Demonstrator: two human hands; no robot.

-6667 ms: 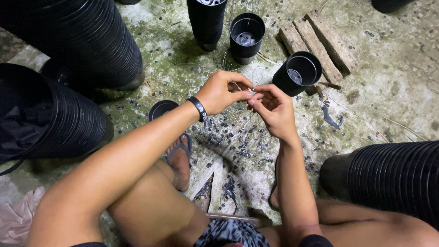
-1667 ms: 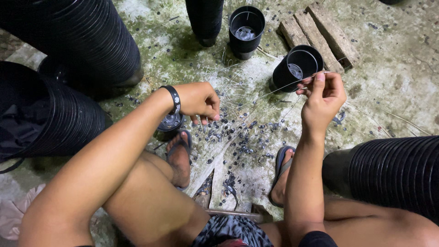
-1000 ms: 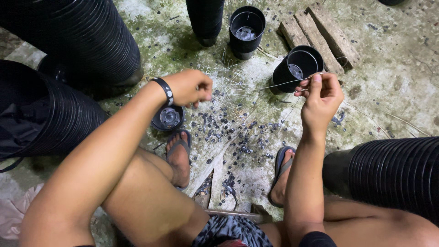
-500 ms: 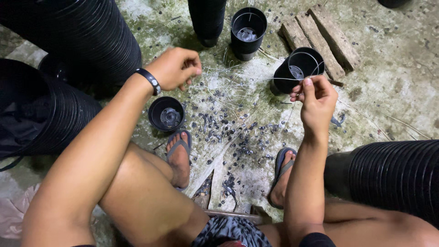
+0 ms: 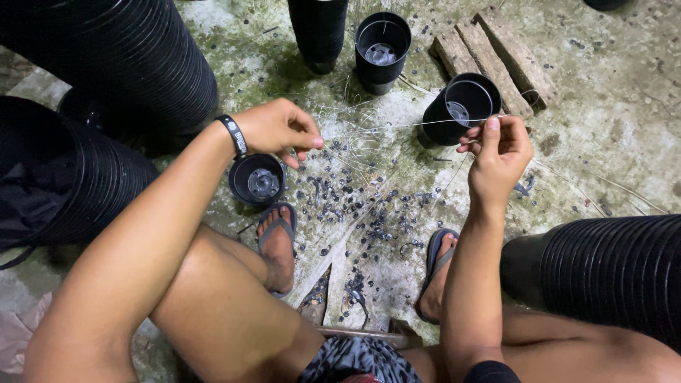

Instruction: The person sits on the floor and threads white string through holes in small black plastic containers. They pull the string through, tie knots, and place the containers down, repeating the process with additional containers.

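On the concrete floor (image 5: 624, 120) between the person's feet, the right hand (image 5: 500, 145) pinches a thin wire (image 5: 418, 125), fingers closed narrowly on its end beside a tilted black pot (image 5: 457, 108). The left hand (image 5: 277, 128) hovers half-curled, pinching near loose wires (image 5: 340, 112); whether it grasps one is unclear. The springy wire could slip free or tangle.

I see black plastic pots (image 5: 457, 108) all around, ribbed black stacks (image 5: 610, 273) at the sides, a black wristband (image 5: 233, 136) on my left arm, grey-blue sandals (image 5: 278, 225), grey-and-black patterned shorts (image 5: 362, 362), brown wooden blocks (image 5: 489, 53), and grey concrete floor (image 5: 610, 120) blotched green.
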